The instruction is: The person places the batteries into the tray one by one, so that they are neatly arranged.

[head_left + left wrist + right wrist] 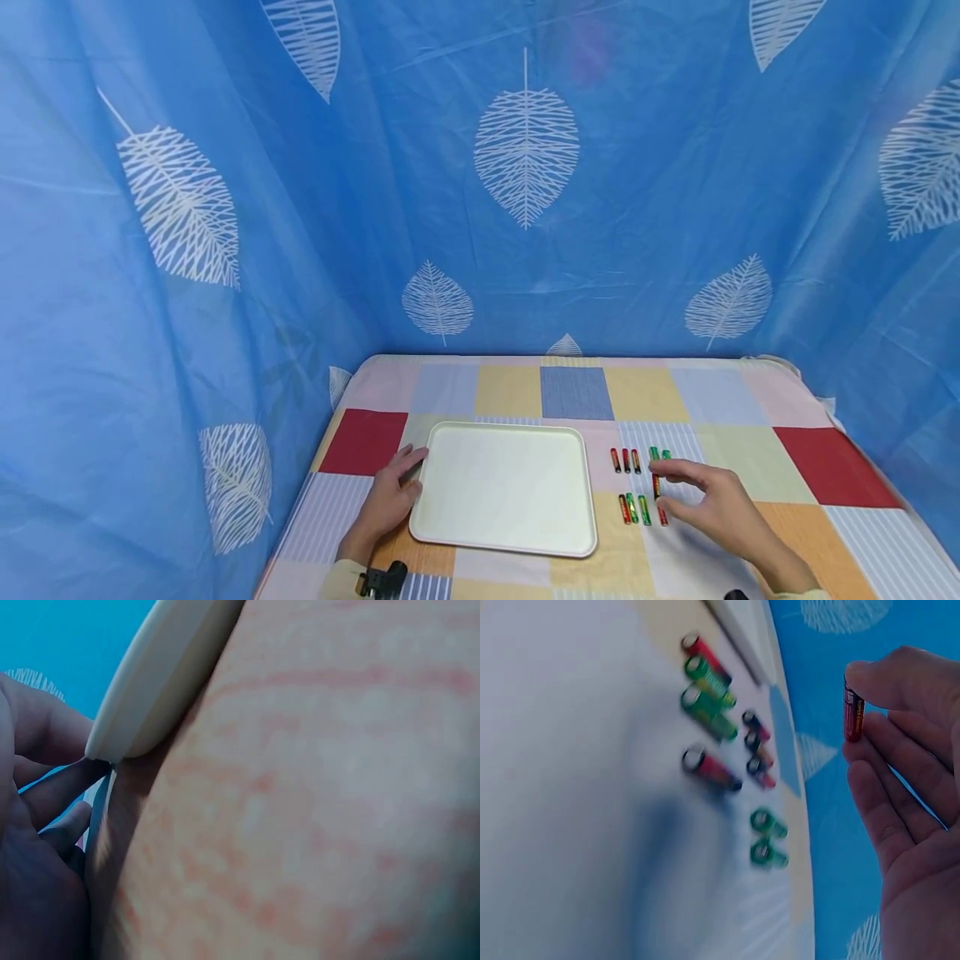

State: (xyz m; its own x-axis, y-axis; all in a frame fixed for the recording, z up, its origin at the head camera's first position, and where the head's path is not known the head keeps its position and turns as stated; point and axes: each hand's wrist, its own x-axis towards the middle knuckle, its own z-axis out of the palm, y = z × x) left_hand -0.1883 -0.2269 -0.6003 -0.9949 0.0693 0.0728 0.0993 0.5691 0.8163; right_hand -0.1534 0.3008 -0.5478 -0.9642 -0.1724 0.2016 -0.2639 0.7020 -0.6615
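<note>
A red and black battery (853,712) is pinched upright between the thumb and fingertips of my right hand (716,504), raised above the table. Under and beside that hand lie more batteries: small red-black ones (626,460) in a back row, green ones (654,452) to their right, and red and green ones (644,510) in a nearer row. A cream rectangular tray (502,483) with nothing on it lies to their left. My left hand (390,496) rests at the tray's left edge, fingers extended and touching the rim.
A patchwork-patterned cloth (720,392) covers the table. Blue curtains with white leaf prints (525,275) hang behind it and along both sides. Dark wrist straps or mounts (382,579) sit at the bottom of the head view.
</note>
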